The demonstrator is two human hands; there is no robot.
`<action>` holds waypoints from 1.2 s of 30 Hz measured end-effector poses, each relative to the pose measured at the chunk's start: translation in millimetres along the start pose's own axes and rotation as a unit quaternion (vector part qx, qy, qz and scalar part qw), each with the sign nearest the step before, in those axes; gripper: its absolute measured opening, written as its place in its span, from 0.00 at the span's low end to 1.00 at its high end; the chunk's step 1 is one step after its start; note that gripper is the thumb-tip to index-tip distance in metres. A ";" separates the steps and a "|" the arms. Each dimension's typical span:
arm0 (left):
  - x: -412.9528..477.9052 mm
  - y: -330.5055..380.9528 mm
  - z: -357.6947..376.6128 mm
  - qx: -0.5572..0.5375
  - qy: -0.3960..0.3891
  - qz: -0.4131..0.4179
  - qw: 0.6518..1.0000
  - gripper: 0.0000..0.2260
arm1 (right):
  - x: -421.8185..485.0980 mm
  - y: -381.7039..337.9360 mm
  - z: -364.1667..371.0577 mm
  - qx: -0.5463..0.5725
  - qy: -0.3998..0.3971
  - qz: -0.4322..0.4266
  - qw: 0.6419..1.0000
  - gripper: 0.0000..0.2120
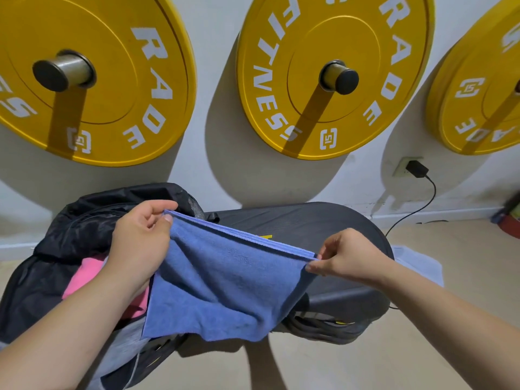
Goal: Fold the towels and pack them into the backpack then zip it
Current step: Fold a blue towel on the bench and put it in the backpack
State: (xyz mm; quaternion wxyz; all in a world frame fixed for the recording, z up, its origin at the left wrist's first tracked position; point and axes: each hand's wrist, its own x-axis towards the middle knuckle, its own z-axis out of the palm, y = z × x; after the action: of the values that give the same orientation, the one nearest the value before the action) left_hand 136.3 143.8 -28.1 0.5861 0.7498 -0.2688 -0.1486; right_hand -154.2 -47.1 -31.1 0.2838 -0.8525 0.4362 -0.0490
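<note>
- Left hand point(140, 243): raised, thumb and fingers in a pinch grip on one top corner of the blue towel point(225, 288)
- Right hand point(349, 256): pinch grip on the opposite corner
- Towel hangs doubled above the dark surface point(309, 220), beside the open black backpack point(70, 243) holding a pink towel point(84, 277)

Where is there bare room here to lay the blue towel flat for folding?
The dark bench pad is bare between the backpack and its rounded far end, behind the blue towel held by the left hand and right hand. The tan floor right of it is open. The backpack side is crowded with a pink towel.
</note>
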 end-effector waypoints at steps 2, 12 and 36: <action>-2.4 2.7 -4.6 0.013 -0.020 0.004 1.000 0.13 | -0.4 1.1 -0.9 0.072 0.063 0.000 0.995 0.13; -32.4 15.3 -22.2 0.034 -0.128 0.026 0.991 0.13 | -17.1 -1.6 -24.3 0.491 0.083 0.017 0.867 0.14; 114.8 -41.0 103.2 0.279 -0.064 0.052 0.957 0.10 | 164.5 48.6 21.4 0.405 0.214 0.104 0.883 0.08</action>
State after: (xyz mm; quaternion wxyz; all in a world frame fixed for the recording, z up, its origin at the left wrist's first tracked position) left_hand 183.3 2.0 -84.6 0.3421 0.8573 -0.3754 -0.0846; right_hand -80.8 -186.8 -101.5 0.5079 -0.5815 0.5145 -0.3730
